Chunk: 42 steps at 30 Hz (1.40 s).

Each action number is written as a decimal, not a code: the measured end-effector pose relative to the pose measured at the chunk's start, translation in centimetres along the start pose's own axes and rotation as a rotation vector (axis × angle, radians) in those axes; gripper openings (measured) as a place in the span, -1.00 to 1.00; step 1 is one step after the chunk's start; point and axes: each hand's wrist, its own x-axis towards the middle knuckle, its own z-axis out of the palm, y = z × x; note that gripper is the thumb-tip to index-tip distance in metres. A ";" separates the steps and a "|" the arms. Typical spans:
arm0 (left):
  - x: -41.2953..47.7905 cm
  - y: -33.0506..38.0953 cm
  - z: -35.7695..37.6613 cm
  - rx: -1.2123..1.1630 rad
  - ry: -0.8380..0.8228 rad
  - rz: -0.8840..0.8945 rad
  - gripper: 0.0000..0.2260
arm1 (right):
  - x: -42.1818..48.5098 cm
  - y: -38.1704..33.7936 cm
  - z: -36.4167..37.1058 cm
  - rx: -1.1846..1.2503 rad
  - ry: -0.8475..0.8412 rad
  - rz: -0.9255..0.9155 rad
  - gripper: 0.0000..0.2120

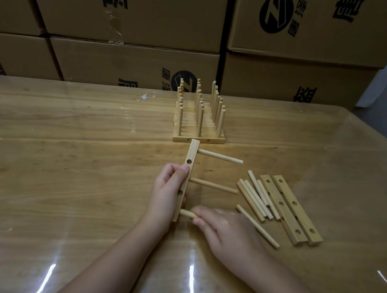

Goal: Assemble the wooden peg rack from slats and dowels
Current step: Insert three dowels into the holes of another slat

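Gripping slat (190, 156) with left hand (168, 191), middle of table (67, 157). Pinching dowel (187, 213) with right hand (226, 233) at nearest hole. Keep dowel square to slat, push straight, twist slightly, brace slat firmly.

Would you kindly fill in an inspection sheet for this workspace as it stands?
Surface: wooden table under a glossy clear cover.
Job's things: slat with two dowels seated; loose dowels and two spare slats to the right; finished rack behind.
Clutter: small pale scraps near the far edge.
Hands: left hand grips the slat; right hand pinches a third dowel at the slat's near end.
Cables: nothing seen.
Surroundings: stacked cardboard boxes behind the table.
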 end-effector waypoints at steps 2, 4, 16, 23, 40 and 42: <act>0.0 0.1 -0.1 0.005 -0.012 0.006 -0.75 | 0.1 0.0 0.0 0.017 -0.008 0.002 -0.76; 0.1 0.2 -0.2 0.011 -0.042 -0.002 -0.71 | 0.1 -0.1 0.0 0.019 -0.016 0.005 -0.76; 0.6 0.1 0.0 0.026 -0.008 -0.044 -0.82 | 0.5 -0.1 -0.9 -0.248 0.013 0.008 -0.66; 0.6 -0.2 0.1 0.049 -0.014 -0.035 -0.77 | 0.5 0.3 0.1 -0.181 -0.040 -0.017 -0.67; -0.3 0.1 0.0 0.139 -0.070 0.155 -0.83 | 0.4 1.1 0.4 0.136 -0.026 0.034 -0.75; -0.3 0.0 0.0 0.135 -0.078 0.150 -0.85 | 0.4 1.2 0.5 0.150 -0.032 0.046 -0.78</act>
